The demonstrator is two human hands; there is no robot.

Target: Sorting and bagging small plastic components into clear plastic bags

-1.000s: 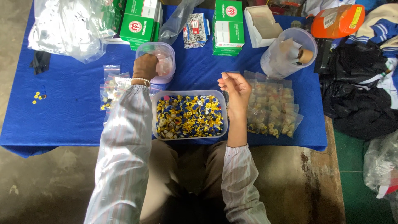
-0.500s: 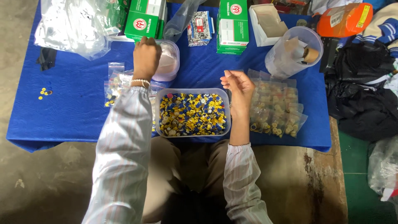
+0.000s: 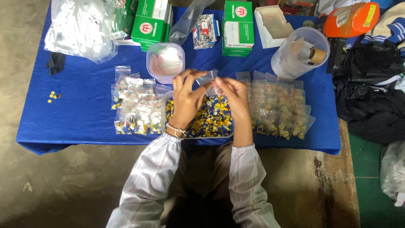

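A small clear bag (image 3: 207, 80) is up between both hands, right over the clear tub (image 3: 209, 120) full of tiny yellow and blue round pieces. The left hand (image 3: 185, 101) pinches the bag's left side with its fingertips, and the other fingers fan out. The right hand (image 3: 236, 98) pinches the right side with fingers bent close together. It looks like the bag's top is being pulled open, so it seems the filling step is in hand; the next move would need a soft grip, since the thin plastic is slippery and floppy. To the left lie filled little bags (image 3: 136, 105), shiny and lumpy. To the right lie more filled bags (image 3: 278, 112) in rows. Behind sit a small round tub (image 3: 165, 62) with pink inside, green boxes (image 3: 237, 27), and a tall clear jug (image 3: 298, 55), all on the smooth blue tablecloth (image 3: 76, 114).
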